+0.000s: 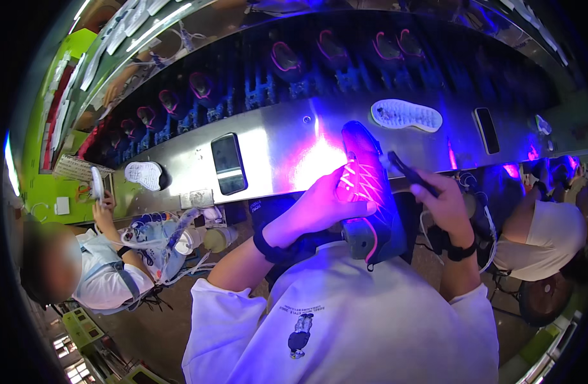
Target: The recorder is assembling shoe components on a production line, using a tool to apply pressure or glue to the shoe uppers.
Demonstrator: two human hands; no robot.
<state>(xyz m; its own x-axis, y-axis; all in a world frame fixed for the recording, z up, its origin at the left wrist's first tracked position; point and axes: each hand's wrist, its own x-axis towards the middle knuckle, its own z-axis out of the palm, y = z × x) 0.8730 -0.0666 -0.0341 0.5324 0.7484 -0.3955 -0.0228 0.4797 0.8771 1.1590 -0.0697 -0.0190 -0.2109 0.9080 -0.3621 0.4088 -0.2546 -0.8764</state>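
Observation:
A dark shoe upper with pink-lit laces (371, 185) stands out over the front edge of the steel bench, its toe pointing away from me. My left hand (326, 203) is closed around its left side, thumb across the laces. On the other side, my right hand (446, 208) grips a small brush (406, 171) by its black handle. The bristle end is close to the shoe's right side; whether they touch I cannot tell. Violet light falls on the shoe and both hands.
On the steel bench (275, 128) lie a white shoe sole (406, 116), a phone (229, 164), another phone (486, 131) and a second sole (143, 175). Behind runs a rack of dark shoes (287, 61). A co-worker (108, 269) sits left holding a sole; another person (540, 237) sits right.

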